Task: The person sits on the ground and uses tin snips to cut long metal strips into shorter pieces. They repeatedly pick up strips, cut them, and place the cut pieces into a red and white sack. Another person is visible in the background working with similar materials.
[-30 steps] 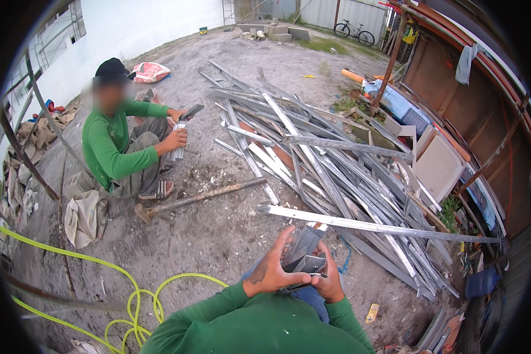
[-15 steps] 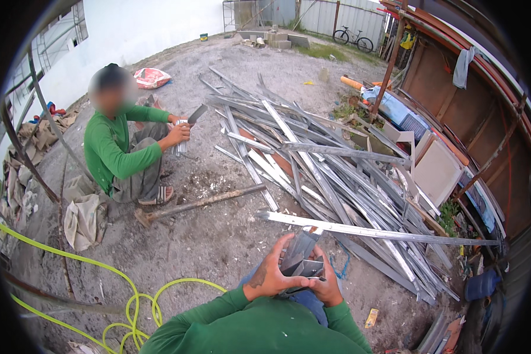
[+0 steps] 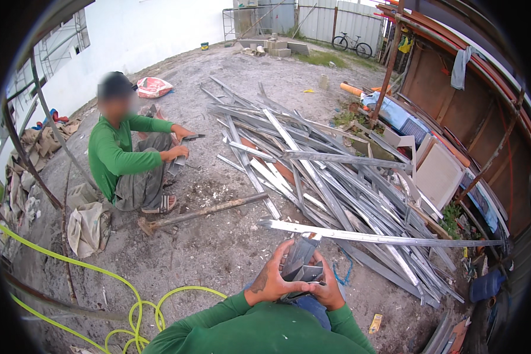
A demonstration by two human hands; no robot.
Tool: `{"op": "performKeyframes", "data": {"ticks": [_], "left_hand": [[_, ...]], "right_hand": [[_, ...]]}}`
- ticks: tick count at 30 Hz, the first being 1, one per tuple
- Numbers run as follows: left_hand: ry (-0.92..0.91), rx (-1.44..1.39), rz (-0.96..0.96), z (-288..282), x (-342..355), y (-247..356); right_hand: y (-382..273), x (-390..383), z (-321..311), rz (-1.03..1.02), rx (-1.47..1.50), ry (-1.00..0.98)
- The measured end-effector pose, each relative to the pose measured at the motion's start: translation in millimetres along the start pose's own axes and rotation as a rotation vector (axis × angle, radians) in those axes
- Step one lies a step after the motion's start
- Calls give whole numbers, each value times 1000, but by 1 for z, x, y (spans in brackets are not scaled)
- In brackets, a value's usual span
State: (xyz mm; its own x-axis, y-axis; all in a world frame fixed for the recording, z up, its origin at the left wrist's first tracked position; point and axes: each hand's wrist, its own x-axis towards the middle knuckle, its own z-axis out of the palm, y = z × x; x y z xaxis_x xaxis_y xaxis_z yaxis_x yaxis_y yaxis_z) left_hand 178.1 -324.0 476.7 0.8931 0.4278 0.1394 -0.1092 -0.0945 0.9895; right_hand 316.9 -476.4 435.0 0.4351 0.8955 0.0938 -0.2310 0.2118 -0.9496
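Close in front of my body I hold a bundle of short grey metal channel pieces [image 3: 301,252]. My left hand [image 3: 271,280] is wrapped round its left side, and my right hand [image 3: 329,288] grips the right side, with both thumbs near its lower end. The far sides of the fingers are partly hidden behind the metal. Just beyond the bundle, one long metal channel [image 3: 383,235] lies across the front of a large heap of metal channels [image 3: 330,171].
A co-worker in a green shirt [image 3: 119,150] squats at left, holding metal pieces [image 3: 179,162]. A long-handled hammer [image 3: 209,211] lies on the ground between us. A yellow-green hose [image 3: 94,264] loops at lower left. Boards and a blue container [image 3: 487,285] stand at right.
The co-worker's hands and metal pieces have come down lower, and the pieces are tilted differently. My hands keep their grip on the bundle, almost unmoved. The view has shifted slightly.
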Motion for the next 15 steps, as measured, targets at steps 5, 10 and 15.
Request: {"op": "performKeyframes", "data": {"ticks": [5, 10, 15], "left_hand": [[15, -44, 0, 1, 0, 2], [12, -19, 6, 0, 2, -2], [-8, 29, -32, -5, 2, -12]], "right_hand": [[-1, 1, 0, 16, -3, -7], [1, 2, -3, 29, 14, -14], [4, 4, -2, 37, 6, -18]]}}
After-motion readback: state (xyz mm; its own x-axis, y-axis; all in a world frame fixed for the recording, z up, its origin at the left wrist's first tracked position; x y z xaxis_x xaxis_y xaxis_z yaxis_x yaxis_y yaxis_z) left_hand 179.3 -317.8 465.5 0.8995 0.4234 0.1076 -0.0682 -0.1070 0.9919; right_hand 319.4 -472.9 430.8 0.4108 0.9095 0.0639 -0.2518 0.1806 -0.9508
